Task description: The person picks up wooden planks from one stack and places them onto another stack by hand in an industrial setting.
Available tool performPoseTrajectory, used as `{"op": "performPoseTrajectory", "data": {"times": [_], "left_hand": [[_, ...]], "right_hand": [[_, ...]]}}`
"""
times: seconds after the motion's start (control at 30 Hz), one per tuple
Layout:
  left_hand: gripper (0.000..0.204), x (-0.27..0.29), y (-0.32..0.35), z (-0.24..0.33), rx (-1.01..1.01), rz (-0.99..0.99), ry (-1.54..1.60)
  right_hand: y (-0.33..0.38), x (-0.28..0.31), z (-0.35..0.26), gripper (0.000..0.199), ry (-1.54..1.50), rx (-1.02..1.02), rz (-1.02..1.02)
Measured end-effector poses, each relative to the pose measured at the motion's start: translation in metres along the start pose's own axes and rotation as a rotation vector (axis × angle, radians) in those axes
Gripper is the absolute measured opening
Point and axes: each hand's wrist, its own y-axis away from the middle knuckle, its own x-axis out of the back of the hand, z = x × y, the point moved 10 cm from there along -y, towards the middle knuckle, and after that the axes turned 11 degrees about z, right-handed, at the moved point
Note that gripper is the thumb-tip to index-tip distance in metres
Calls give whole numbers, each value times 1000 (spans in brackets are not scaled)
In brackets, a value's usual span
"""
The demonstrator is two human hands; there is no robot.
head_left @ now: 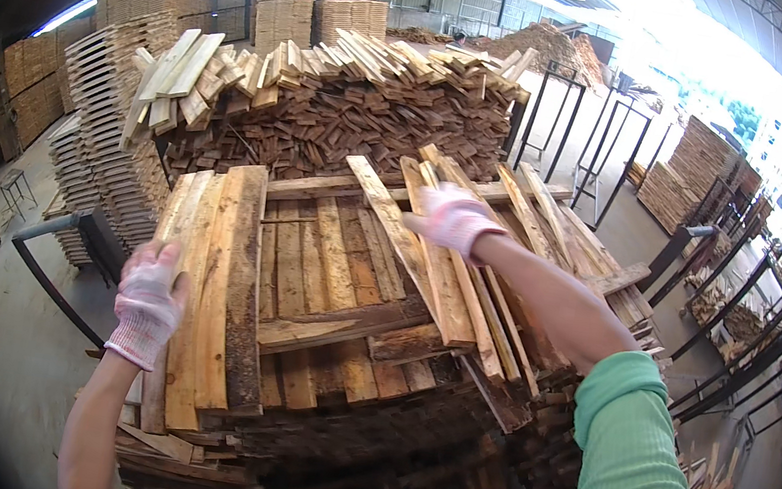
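My left hand [147, 297], in a white and pink knit glove, rests against the outer edge of a row of pale planks [193, 291] at the left of the stack. Its fingers are stretched forward and the thumb stands apart. Farther up on the right, my gloved right hand [455, 220] lies over several loose, slanting boards [440, 287]; its thumb points left and the other fingers are partly hidden. Between the hands, a lower layer of planks [334, 256] shows, with a bark-edged crosspiece [349, 324] lying over it.
Beyond the stack rises a big pile of wood pieces [348, 127] with pale boards on top. A black metal frame [74, 233] stands at the left, another post [678, 255] at the right. Tall lumber stacks [115, 92] and black racks [606, 160] surround the work area.
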Motion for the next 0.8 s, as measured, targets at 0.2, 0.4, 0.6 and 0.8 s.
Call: {"op": "performPoseTrajectory", "data": {"times": [0.2, 0.4, 0.6, 0.8], "left_hand": [[39, -95, -49, 232, 367, -836, 758], [58, -207, -59, 284, 639, -744, 861], [31, -192, -84, 294, 1067, -634, 1035], [41, -174, -106, 157, 895, -488, 1137]], "right_hand": [[34, -48, 112, 86, -202, -239, 58], [7, -50, 85, 70, -166, -103, 124], [10, -59, 100, 72, -206, -146, -39], [30, -49, 72, 65, -151, -188, 39]]}}
